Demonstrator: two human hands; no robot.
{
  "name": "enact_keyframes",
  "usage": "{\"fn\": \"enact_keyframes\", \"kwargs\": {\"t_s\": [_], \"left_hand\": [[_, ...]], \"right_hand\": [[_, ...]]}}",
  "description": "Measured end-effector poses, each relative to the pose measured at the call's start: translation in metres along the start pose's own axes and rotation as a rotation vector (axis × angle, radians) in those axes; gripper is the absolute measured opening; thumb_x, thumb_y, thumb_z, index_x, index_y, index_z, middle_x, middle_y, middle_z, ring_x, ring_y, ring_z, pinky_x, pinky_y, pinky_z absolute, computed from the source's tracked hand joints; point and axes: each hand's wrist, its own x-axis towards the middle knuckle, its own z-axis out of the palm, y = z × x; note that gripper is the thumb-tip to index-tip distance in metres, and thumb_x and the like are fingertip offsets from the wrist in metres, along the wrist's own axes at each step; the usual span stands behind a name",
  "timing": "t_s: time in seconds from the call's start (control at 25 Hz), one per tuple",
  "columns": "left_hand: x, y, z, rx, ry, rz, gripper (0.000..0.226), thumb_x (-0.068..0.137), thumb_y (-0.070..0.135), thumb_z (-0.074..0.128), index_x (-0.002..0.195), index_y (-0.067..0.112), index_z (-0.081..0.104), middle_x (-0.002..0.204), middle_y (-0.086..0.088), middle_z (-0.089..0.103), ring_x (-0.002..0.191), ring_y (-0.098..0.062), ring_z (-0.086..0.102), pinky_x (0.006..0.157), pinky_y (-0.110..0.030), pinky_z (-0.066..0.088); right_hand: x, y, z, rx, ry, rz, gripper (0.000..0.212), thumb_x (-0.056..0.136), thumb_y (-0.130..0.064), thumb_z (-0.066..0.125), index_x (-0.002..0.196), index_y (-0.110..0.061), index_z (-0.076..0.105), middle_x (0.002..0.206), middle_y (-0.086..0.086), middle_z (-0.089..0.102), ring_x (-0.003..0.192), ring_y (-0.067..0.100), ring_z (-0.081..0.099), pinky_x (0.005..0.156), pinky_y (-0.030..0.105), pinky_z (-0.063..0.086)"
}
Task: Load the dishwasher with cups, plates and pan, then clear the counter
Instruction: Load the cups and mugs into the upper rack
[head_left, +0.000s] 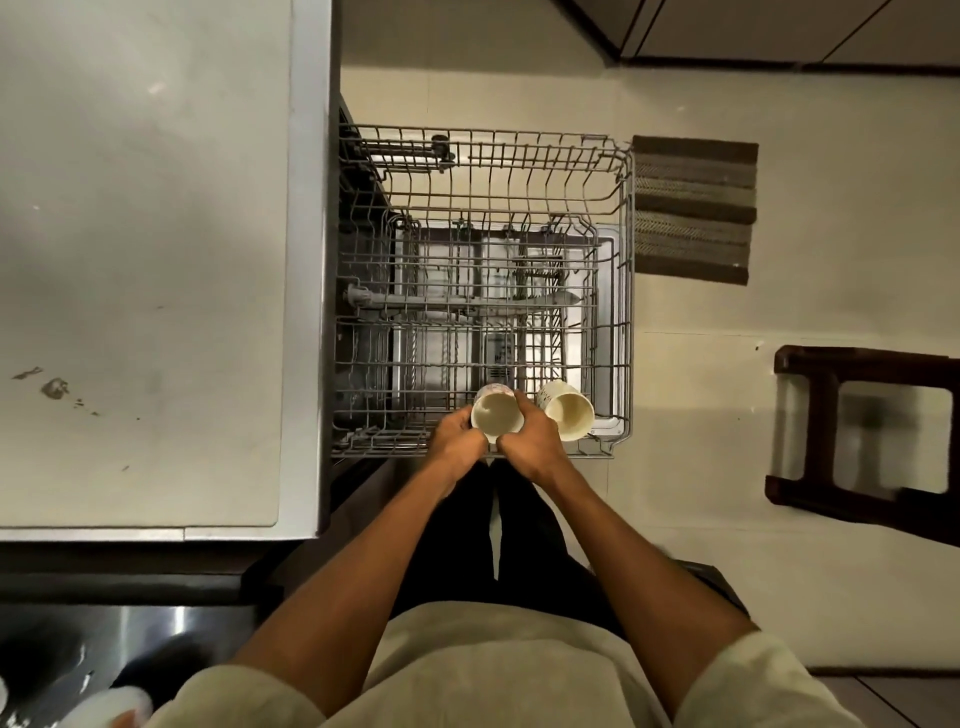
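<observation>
The dishwasher's wire rack is pulled out over the open door, seen from above. A cream cup with a patterned outside sits at the rack's near edge, mouth facing me. My left hand grips its left side and my right hand grips its right side. A second cream cup leans in the rack just to the right, apart from my hands.
A pale counter runs along the left, with a few crumbs and stains. A steel sink lies at the lower left. A striped brown mat and a dark wooden stool stand on the floor to the right.
</observation>
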Motion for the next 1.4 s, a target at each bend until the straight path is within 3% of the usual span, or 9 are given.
{"fn": "enact_keyframes", "kwargs": {"t_s": [0.12, 0.28, 0.4, 0.52, 0.64, 0.8, 0.92, 1.4], "left_hand": [[-0.001, 0.009, 0.003, 0.031, -0.028, -0.036, 0.039, 0.082, -0.004, 0.052, 0.104, 0.025, 0.067, 0.081, 0.001, 0.068, 0.073, -0.014, 0.056, 0.066, -0.030, 0.046], [0.001, 0.015, 0.005, 0.040, -0.036, -0.050, 0.043, 0.083, -0.002, 0.051, 0.113, 0.024, 0.067, 0.075, 0.002, 0.065, 0.065, -0.012, 0.052, 0.059, -0.025, 0.041], [0.005, 0.012, 0.005, 0.080, -0.034, -0.047, 0.048, 0.080, 0.000, 0.054, 0.118, 0.026, 0.068, 0.087, 0.000, 0.074, 0.073, -0.015, 0.061, 0.069, -0.030, 0.050], [0.010, 0.006, 0.007, 0.131, -0.010, -0.008, 0.044, 0.079, 0.010, 0.062, 0.117, 0.030, 0.068, 0.095, 0.008, 0.076, 0.091, -0.017, 0.070, 0.088, -0.037, 0.058], [-0.001, 0.012, 0.009, 0.250, 0.001, 0.077, 0.050, 0.084, 0.010, 0.062, 0.131, 0.026, 0.063, 0.123, 0.002, 0.069, 0.109, -0.018, 0.065, 0.099, -0.027, 0.048], [-0.011, 0.015, 0.010, 0.389, -0.012, 0.111, 0.057, 0.089, 0.003, 0.057, 0.145, 0.011, 0.047, 0.146, -0.009, 0.052, 0.133, -0.026, 0.050, 0.103, -0.022, 0.034], [-0.009, 0.013, 0.010, 0.434, -0.030, 0.105, 0.062, 0.088, 0.008, 0.058, 0.148, 0.014, 0.044, 0.149, -0.008, 0.049, 0.134, -0.025, 0.049, 0.112, -0.032, 0.038], [-0.007, 0.018, 0.008, 0.404, -0.024, 0.075, 0.062, 0.085, 0.017, 0.062, 0.146, 0.019, 0.049, 0.136, -0.007, 0.061, 0.119, -0.025, 0.059, 0.102, -0.033, 0.047]], "right_hand": [[0.013, 0.002, 0.000, 0.000, -0.034, 0.051, 0.068, 0.086, -0.010, 0.069, 0.148, -0.019, 0.044, 0.117, -0.004, 0.059, 0.105, 0.016, 0.056, 0.091, 0.027, 0.047], [0.023, 0.005, -0.002, -0.015, -0.048, 0.094, 0.060, 0.087, -0.021, 0.069, 0.144, -0.024, 0.047, 0.125, 0.000, 0.063, 0.109, 0.018, 0.058, 0.093, 0.028, 0.046], [0.022, 0.008, -0.003, -0.029, -0.068, 0.103, 0.068, 0.076, -0.029, 0.066, 0.141, -0.025, 0.047, 0.127, 0.002, 0.064, 0.114, 0.022, 0.061, 0.091, 0.029, 0.047], [0.019, 0.013, 0.000, -0.116, -0.040, 0.069, 0.086, 0.073, -0.030, 0.064, 0.152, -0.015, 0.035, 0.146, 0.008, 0.052, 0.133, 0.028, 0.050, 0.107, 0.037, 0.044], [0.016, 0.019, 0.004, -0.236, -0.028, 0.004, 0.081, 0.082, -0.027, 0.063, 0.154, -0.009, 0.032, 0.158, 0.010, 0.037, 0.148, 0.030, 0.032, 0.121, 0.043, 0.030], [0.012, 0.017, 0.000, -0.350, -0.094, -0.048, 0.093, 0.078, -0.048, 0.052, 0.159, -0.010, 0.023, 0.165, 0.011, 0.023, 0.153, 0.026, 0.019, 0.125, 0.037, 0.019], [0.013, 0.012, -0.005, -0.384, -0.119, -0.059, 0.102, 0.071, -0.054, 0.046, 0.160, -0.009, 0.020, 0.167, 0.010, 0.018, 0.154, 0.024, 0.015, 0.125, 0.034, 0.016], [0.022, 0.016, -0.006, -0.430, -0.141, -0.024, 0.090, 0.081, -0.048, 0.062, 0.157, -0.013, 0.028, 0.162, 0.011, 0.030, 0.149, 0.028, 0.030, 0.121, 0.039, 0.029]]}}
